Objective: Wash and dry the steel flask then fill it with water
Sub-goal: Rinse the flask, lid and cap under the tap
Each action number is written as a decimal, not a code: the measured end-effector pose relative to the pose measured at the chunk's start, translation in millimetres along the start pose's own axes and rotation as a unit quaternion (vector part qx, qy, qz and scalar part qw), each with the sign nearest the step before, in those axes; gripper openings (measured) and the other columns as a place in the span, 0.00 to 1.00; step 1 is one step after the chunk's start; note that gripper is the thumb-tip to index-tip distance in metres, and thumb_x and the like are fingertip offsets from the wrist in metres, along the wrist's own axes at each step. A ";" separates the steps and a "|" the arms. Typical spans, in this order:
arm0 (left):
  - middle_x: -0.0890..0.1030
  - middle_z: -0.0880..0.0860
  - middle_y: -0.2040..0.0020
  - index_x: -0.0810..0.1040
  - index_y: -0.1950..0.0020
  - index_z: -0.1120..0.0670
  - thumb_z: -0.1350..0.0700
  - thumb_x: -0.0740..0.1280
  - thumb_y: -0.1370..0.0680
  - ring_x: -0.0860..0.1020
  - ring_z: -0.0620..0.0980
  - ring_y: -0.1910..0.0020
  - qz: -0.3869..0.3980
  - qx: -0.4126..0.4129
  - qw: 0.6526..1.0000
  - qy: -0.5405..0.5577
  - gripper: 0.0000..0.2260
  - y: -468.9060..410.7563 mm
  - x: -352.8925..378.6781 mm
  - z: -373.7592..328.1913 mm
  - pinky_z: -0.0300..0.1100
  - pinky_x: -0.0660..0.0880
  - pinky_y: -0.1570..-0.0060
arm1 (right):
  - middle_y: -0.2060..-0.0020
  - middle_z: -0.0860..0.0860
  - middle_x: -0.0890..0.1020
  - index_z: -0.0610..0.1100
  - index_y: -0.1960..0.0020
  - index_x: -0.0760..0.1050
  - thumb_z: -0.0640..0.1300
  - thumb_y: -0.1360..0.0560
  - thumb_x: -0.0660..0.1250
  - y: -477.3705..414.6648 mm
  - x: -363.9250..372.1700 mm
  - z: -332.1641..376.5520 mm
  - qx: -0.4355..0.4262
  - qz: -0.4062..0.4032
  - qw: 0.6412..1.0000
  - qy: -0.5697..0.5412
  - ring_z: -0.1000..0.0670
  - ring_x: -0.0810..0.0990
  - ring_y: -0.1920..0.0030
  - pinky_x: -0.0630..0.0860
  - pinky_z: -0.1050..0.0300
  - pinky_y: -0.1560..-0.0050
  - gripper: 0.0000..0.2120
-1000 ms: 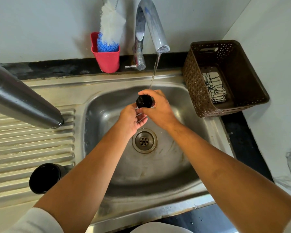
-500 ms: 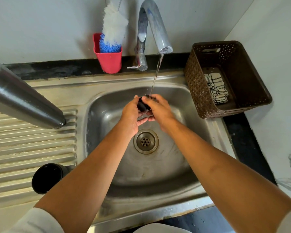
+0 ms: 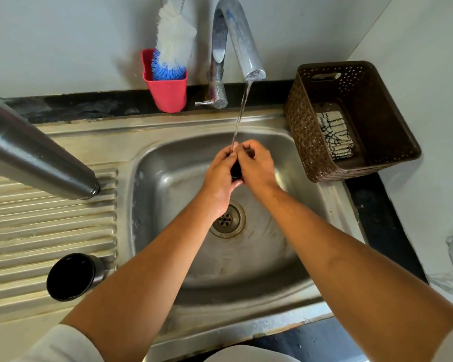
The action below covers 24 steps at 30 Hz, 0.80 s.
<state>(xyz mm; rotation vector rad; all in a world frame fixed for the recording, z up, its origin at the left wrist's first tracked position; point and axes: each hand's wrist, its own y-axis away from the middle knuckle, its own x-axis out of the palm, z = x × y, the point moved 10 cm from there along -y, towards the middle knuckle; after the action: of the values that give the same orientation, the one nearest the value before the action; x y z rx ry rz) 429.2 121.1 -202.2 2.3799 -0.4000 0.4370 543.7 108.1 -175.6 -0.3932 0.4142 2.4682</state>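
Left hand (image 3: 218,173) and right hand (image 3: 258,167) held a small black round cap (image 3: 236,170), fingers (image 3: 249,147) clamped on it, under thin tap water (image 3: 242,108).

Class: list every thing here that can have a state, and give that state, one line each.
Tap: running.
Stopper: under the stream, gripped by left hand and right hand.
Flask: on the drainboard, untouched.
Cap: on the drainboard, untouched.
Brush: standing in the red holder.
Basket: holds a folded cloth.
Drain: unplugged.
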 end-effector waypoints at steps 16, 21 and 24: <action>0.85 0.54 0.54 0.80 0.38 0.56 0.51 0.63 0.14 0.84 0.49 0.61 -0.103 0.027 0.994 0.026 0.12 -4.7 -20.2 -26.3 0.41 0.78 0.66 | 0.46 0.44 0.82 0.54 0.44 0.79 0.45 0.21 0.68 0.2 33.1 14.0 -0.002 0.127 0.992 -0.024 0.42 0.85 0.48 0.84 0.51 0.59 0.07; 0.86 0.53 0.51 0.83 0.41 0.54 0.55 0.61 0.14 0.84 0.52 0.50 -0.108 -0.001 0.994 0.011 0.12 -12.6 -22.7 -35.4 0.45 0.82 0.54 | 0.42 0.47 0.78 0.59 0.39 0.75 0.47 0.30 0.78 1.8 33.8 15.0 -0.019 0.149 0.988 0.021 0.47 0.83 0.47 0.83 0.55 0.58 0.22; 0.85 0.53 0.47 0.81 0.37 0.56 0.57 0.62 0.15 0.83 0.54 0.44 -0.097 0.034 0.995 -0.003 0.11 -15.5 -21.7 -49.0 0.56 0.77 0.36 | 0.48 0.44 0.83 0.49 0.37 0.76 0.49 0.21 0.73 1.6 26.9 9.8 0.069 0.154 0.984 -0.052 0.49 0.84 0.59 0.81 0.55 0.64 0.14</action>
<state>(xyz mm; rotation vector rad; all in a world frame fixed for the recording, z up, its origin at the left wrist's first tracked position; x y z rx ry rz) 405.9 168.8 -184.8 2.4585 -0.1562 0.3581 520.0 124.3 -176.3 -0.1486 0.6399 2.7214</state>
